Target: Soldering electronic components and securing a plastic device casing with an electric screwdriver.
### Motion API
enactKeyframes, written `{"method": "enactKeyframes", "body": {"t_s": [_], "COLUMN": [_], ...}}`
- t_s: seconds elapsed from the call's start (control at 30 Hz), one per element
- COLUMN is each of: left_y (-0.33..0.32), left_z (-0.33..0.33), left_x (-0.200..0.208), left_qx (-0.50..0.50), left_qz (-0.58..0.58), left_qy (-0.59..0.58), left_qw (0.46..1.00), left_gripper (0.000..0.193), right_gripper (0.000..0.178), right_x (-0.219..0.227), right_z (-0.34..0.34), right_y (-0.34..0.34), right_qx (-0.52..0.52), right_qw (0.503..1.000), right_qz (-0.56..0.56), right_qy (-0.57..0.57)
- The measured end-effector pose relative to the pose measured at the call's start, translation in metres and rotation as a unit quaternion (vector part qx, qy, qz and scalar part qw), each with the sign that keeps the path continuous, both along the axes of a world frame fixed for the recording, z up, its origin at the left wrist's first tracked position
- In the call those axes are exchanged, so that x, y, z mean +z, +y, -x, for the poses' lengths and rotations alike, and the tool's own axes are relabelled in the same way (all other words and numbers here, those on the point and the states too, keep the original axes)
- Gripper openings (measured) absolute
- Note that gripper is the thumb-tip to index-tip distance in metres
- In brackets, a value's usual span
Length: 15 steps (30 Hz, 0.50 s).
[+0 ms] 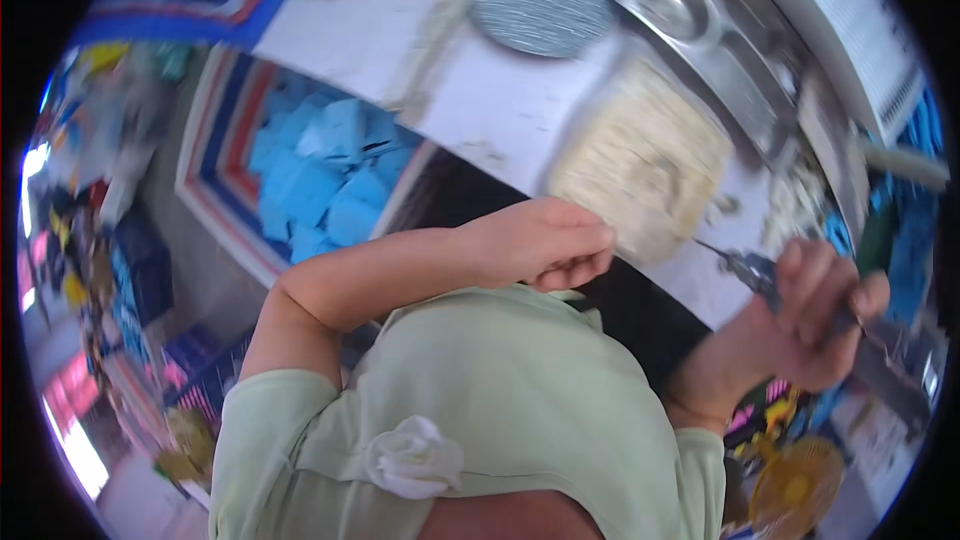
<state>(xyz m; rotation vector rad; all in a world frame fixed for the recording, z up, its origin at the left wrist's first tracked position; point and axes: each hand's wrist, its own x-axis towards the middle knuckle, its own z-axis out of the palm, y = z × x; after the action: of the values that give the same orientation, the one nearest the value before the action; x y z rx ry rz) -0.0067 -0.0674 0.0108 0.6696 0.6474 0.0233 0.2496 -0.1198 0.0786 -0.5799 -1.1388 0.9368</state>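
My left hand is closed in front of my chest, beside the near edge of a worn, cream-coloured slab on the white table. Whether its curled fingers pinch anything small is hidden. On the right, my right hand is wrapped round a slim tool with a grey body and a thin dark pointed tip. That tip points left, toward the slab's near right corner. The tool's exact kind is blurred by motion. A dark green object stands just beyond my right hand.
A round grey disc and a metal compartment tray lie on the far table. Left of me, a striped-rim box holds several light-blue pieces. White scraps lie right of the slab. A yellow fan sits lower right.
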Motion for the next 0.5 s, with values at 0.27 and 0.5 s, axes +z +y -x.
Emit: {"method": "enactKeyframes", "body": {"t_s": [0.27,0.5], "left_y": [-0.016,0.117], "left_z": [0.141,0.064], "left_x": [-0.022,-0.027], "left_qx": [0.407,0.358], "left_qz": [0.057,-0.323], "left_qy": [0.107,-0.069], "left_qw": [0.906,0.873], "left_gripper": [0.021,0.028], "right_gripper": [0.020,0.019], "right_x": [-0.008,0.007], "right_z": [-0.003,0.014], "right_y": [0.028,0.046], "right_qx": [0.026,0.002], "right_qw": [0.999,1.000], "right_qz": [0.026,0.023], "right_qy": [0.020,-0.013]}}
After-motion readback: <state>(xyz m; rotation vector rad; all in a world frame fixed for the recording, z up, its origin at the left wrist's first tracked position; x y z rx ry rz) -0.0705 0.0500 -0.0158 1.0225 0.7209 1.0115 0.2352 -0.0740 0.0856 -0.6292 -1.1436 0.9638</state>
